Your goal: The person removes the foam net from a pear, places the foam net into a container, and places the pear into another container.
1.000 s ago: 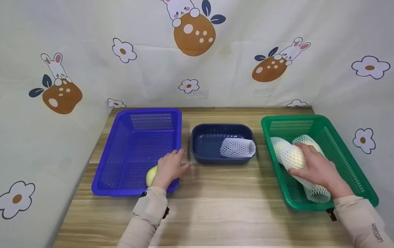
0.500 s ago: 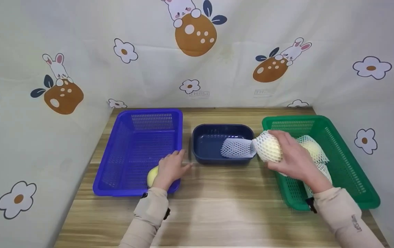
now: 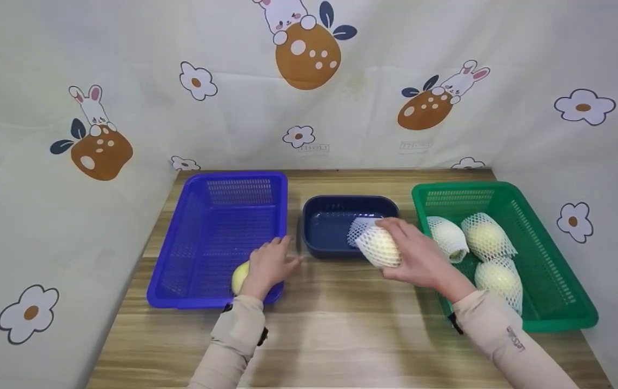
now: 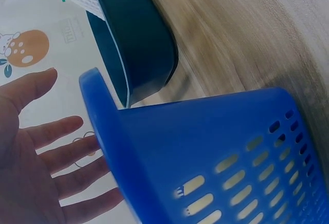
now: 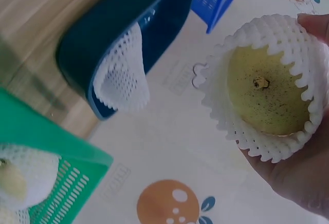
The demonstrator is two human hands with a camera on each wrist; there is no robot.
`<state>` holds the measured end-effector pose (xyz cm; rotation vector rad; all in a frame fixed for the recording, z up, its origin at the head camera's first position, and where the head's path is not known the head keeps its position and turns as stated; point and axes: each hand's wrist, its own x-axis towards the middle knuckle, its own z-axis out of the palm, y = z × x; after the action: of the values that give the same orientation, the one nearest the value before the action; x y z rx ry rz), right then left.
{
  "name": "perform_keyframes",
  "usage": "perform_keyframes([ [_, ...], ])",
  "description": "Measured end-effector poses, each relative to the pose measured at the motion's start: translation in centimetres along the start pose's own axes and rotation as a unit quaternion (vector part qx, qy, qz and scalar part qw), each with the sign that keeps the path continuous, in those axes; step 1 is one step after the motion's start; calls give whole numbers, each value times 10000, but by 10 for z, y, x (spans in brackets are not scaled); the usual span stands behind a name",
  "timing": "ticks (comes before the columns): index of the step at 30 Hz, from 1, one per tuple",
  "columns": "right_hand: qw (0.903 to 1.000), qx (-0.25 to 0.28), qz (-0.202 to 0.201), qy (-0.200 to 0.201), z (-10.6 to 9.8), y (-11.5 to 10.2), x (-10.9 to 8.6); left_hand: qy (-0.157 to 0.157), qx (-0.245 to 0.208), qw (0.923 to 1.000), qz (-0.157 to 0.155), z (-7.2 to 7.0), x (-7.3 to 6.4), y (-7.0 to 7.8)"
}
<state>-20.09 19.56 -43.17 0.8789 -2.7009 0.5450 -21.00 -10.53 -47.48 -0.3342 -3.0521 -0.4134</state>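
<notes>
By the navy box [image 3: 324,229], foam-netted fruit [image 3: 378,247] clasped within curled right grip [image 3: 421,257], left grip [image 3: 268,266] loosely spread

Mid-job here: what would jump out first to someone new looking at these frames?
Probably the pale fruit in white foam netting, held by the right hand and overlapping the navy tray in the head view. Next, the green basket on the right, with more netted fruits, and the blue basket on the left, where a bare yellow fruit shows beside the left hand.
</notes>
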Motion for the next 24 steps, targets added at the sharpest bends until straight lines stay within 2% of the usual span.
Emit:
perform_keyframes([
  [12,9967,-92,-683,-433,48,-12,-3,78,39,10000,11,1,-2,2],
  [18,9941,-114,-761,-771,73,-14,-6,63,-2,10000,27,0,-2,2],
  [24,9920,-197,-892,-873,91,-12,-9,49,-29,10000,33,-1,-2,1],
])
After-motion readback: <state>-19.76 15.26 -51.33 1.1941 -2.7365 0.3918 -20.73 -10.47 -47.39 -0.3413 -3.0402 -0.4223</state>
